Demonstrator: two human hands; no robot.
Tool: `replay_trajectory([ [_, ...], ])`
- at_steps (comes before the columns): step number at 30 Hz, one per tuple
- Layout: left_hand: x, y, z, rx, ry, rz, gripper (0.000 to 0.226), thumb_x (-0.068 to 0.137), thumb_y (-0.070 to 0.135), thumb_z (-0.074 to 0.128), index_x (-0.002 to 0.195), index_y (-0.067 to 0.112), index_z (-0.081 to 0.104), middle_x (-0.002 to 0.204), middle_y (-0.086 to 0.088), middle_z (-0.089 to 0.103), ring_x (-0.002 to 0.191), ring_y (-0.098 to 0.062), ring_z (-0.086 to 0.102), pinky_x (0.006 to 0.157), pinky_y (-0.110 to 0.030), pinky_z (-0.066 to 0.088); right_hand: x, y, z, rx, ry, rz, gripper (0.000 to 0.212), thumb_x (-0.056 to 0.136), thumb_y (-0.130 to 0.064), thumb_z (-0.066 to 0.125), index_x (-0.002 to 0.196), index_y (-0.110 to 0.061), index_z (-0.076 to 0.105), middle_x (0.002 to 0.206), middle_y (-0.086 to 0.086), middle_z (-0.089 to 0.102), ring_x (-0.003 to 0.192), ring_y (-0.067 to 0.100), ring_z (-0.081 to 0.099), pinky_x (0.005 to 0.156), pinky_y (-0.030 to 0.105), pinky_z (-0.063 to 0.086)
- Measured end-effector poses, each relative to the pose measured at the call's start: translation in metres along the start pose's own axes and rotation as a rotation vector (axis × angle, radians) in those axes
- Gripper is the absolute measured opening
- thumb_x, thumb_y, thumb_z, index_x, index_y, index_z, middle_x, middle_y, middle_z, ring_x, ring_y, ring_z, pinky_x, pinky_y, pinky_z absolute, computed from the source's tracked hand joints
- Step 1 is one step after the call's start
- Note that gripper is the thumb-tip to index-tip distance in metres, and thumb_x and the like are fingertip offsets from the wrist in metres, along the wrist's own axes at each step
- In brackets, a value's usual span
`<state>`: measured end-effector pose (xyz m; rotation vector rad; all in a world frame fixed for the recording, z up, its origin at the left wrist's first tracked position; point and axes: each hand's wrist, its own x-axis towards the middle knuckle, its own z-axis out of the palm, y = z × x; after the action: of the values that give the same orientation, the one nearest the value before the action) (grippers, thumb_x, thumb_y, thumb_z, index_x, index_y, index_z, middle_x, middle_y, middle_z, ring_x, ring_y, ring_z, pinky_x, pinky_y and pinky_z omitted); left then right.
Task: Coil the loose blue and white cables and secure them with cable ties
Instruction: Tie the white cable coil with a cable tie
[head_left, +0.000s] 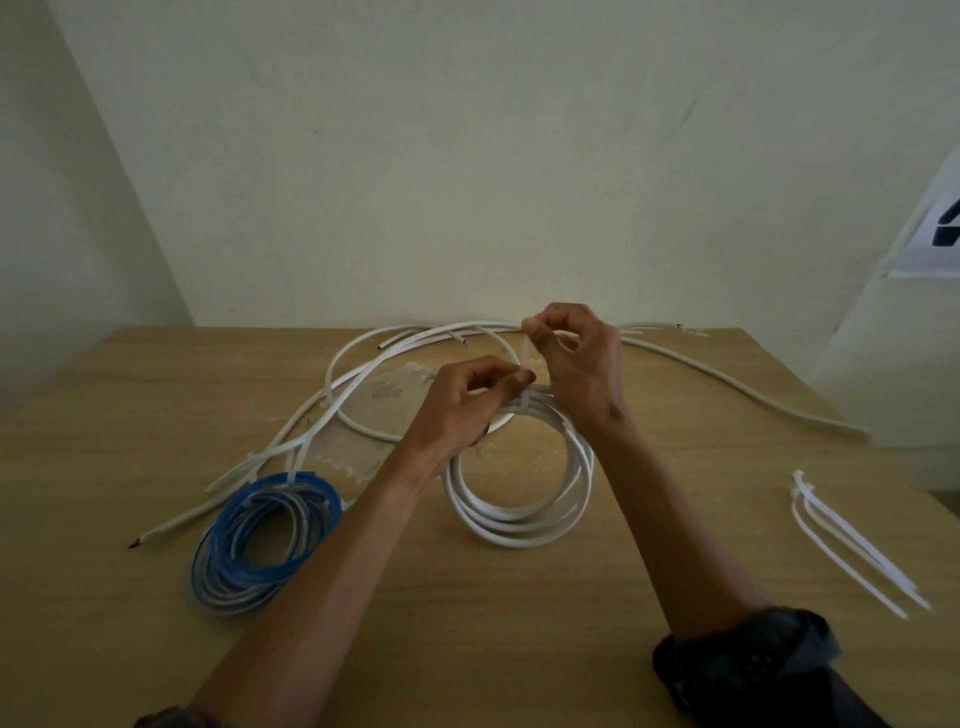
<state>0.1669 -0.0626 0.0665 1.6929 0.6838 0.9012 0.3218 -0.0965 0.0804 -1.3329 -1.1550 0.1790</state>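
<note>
A white cable coil (519, 525) lies in the middle of the wooden table (519, 649). A white cable tie (527, 358) wraps the coil's far side and stands up from it. My left hand (462, 410) pinches the tie low down, at the coil. My right hand (582, 364) pinches the tie's upper end above it. A blue and grey cable coil (260, 540) rests at the left, bound by a white tie at its far edge. Loose white cables (343, 395) sprawl across the back of the table.
Several spare white cable ties (852, 540) lie near the table's right edge. One long white cable (727, 379) runs off to the back right. A cable end with bare tip (137, 543) points to the left edge. A wall stands right behind the table.
</note>
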Motion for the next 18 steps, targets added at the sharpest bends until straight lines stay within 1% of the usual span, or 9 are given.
replay_trajectory([
  [2,0.0,0.001,-0.001,0.013,-0.008,-0.012,0.017,0.096,0.034,0.068,0.099,0.019,0.077,0.063,0.01,0.063,0.042,-0.015,0.035,0.042,-0.024,0.03,0.0,0.001,0.005,-0.007,0.011,0.031,0.01,0.092,-0.027,0.073,0.086,-0.019,0.072,0.094,-0.005,0.072,0.093,0.013,0.069,0.092,0.036,0.056],
  [3,0.001,0.002,-0.002,0.026,-0.013,-0.021,0.017,0.096,0.033,0.067,0.1,0.02,0.077,0.065,0.008,0.065,0.043,-0.015,0.036,0.042,-0.025,0.03,0.001,0.001,0.006,-0.016,-0.003,0.051,0.011,0.093,-0.028,0.072,0.089,-0.018,0.073,0.092,-0.003,0.072,0.091,0.013,0.07,0.09,0.035,0.057],
  [5,0.003,0.002,-0.003,0.048,-0.014,-0.033,0.018,0.097,0.034,0.066,0.101,0.02,0.077,0.068,0.006,0.067,0.042,-0.014,0.037,0.043,-0.025,0.031,0.001,0.0,0.002,-0.012,-0.074,0.082,0.015,0.095,-0.028,0.07,0.093,-0.013,0.073,0.084,-0.001,0.073,0.082,0.012,0.07,0.079,0.031,0.057],
  [7,0.001,0.002,-0.002,0.03,0.001,-0.027,0.02,0.096,0.035,0.066,0.1,0.019,0.078,0.06,0.007,0.063,0.042,-0.014,0.036,0.043,-0.026,0.029,-0.003,0.001,-0.005,0.023,-0.181,0.065,0.016,0.096,-0.025,0.069,0.093,-0.01,0.074,0.079,0.003,0.074,0.075,0.016,0.071,0.073,0.03,0.058],
  [9,0.001,0.003,-0.003,0.049,0.015,-0.019,0.023,0.098,0.036,0.063,0.098,0.018,0.078,0.052,0.008,0.058,0.04,-0.011,0.037,0.043,-0.025,0.029,-0.011,0.001,-0.006,0.017,-0.239,0.025,0.013,0.094,-0.021,0.071,0.09,-0.009,0.076,0.077,0.003,0.075,0.074,0.018,0.073,0.073,0.029,0.059],
  [11,0.001,0.003,-0.001,0.116,0.008,0.003,0.028,0.102,0.034,0.057,0.096,0.016,0.078,0.055,0.006,0.06,0.04,-0.004,0.043,0.045,-0.015,0.032,-0.015,0.002,-0.006,-0.014,-0.194,-0.022,0.011,0.093,-0.02,0.072,0.088,-0.011,0.076,0.075,0.0,0.074,0.071,0.012,0.07,0.072,0.024,0.056],
  [12,0.001,0.004,0.0,0.137,-0.005,0.005,0.03,0.103,0.034,0.056,0.094,0.016,0.078,0.057,0.003,0.061,0.041,-0.003,0.046,0.046,-0.013,0.033,-0.014,0.003,-0.005,-0.023,-0.169,-0.035,0.01,0.093,-0.02,0.073,0.087,-0.012,0.076,0.074,-0.001,0.073,0.069,0.008,0.068,0.07,0.023,0.055],
  [15,0.005,0.008,0.004,0.147,-0.069,-0.022,0.032,0.103,0.035,0.055,0.086,0.019,0.078,0.059,-0.003,0.059,0.043,-0.004,0.044,0.047,-0.016,0.032,-0.012,0.008,-0.01,0.022,-0.152,0.009,0.008,0.092,-0.019,0.074,0.083,-0.019,0.074,0.069,-0.005,0.07,0.064,0.006,0.063,0.063,0.025,0.052],
  [18,0.006,0.009,0.008,0.127,-0.104,-0.055,0.035,0.103,0.038,0.054,0.088,0.016,0.077,0.057,-0.002,0.055,0.042,-0.007,0.037,0.043,-0.018,0.03,-0.013,0.01,-0.013,0.066,-0.112,0.065,0.016,0.092,-0.019,0.074,0.078,-0.025,0.072,0.063,-0.009,0.066,0.059,0.006,0.056,0.058,0.025,0.047],
])
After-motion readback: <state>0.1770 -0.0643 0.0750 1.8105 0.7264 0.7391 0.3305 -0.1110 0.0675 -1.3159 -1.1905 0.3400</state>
